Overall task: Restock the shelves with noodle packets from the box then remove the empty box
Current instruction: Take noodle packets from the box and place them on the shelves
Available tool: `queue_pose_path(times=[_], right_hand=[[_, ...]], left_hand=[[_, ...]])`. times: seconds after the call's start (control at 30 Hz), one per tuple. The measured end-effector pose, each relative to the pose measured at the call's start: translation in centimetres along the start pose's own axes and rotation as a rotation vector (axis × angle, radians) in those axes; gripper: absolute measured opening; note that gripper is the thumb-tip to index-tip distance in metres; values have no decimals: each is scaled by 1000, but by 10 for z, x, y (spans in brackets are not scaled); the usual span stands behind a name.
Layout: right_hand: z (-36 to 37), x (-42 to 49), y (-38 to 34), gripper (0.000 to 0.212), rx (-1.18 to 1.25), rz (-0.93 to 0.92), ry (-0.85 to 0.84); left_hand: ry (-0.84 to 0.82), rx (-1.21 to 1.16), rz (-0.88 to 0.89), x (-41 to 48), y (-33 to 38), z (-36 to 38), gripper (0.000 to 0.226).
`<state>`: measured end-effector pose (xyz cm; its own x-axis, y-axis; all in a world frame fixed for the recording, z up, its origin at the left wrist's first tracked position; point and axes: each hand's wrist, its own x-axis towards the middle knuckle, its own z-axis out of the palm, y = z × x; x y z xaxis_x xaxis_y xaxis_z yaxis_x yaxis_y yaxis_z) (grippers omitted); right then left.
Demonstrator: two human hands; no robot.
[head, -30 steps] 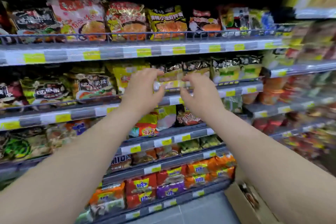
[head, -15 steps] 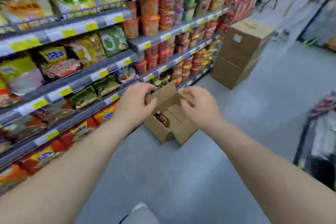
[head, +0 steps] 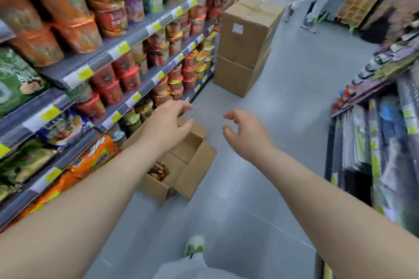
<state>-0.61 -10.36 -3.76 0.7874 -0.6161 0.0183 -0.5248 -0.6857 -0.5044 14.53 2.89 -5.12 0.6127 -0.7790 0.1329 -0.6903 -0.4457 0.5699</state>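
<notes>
An open cardboard box (head: 192, 165) stands on the grey floor beside the bottom shelf, flaps spread. A reddish noodle packet (head: 159, 171) lies inside it, partly hidden by my left forearm. My left hand (head: 169, 123) hovers above the box's far flap with loosely curled fingers and holds nothing. My right hand (head: 246, 132) hangs in the air to the right of the box, fingers relaxed and apart, empty. Shelves (head: 127, 48) on the left carry cup noodles and noodle packets.
Two sealed cardboard boxes (head: 244, 47) are stacked farther down the aisle against the shelving. A second rack of goods (head: 385, 142) lines the right side. A person's legs (head: 315, 9) stand at the far end. My shoe (head: 195, 246) shows at the bottom.
My view swung from the upper shelves down to the floor box. Both hands left the shelf packet and lowered; the box now lies closer below them.
</notes>
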Motion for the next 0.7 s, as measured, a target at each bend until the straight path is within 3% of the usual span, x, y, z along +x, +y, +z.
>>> queue_pose_path(times=[0.3,0.7], right_hand=[[-13,134,69,32,43,23,17],[-63,361,151,35,21,-196,-163]], left_hand=[[-61,18,15,140,7,37,33],[62,-14,-250,332,36,95,32]])
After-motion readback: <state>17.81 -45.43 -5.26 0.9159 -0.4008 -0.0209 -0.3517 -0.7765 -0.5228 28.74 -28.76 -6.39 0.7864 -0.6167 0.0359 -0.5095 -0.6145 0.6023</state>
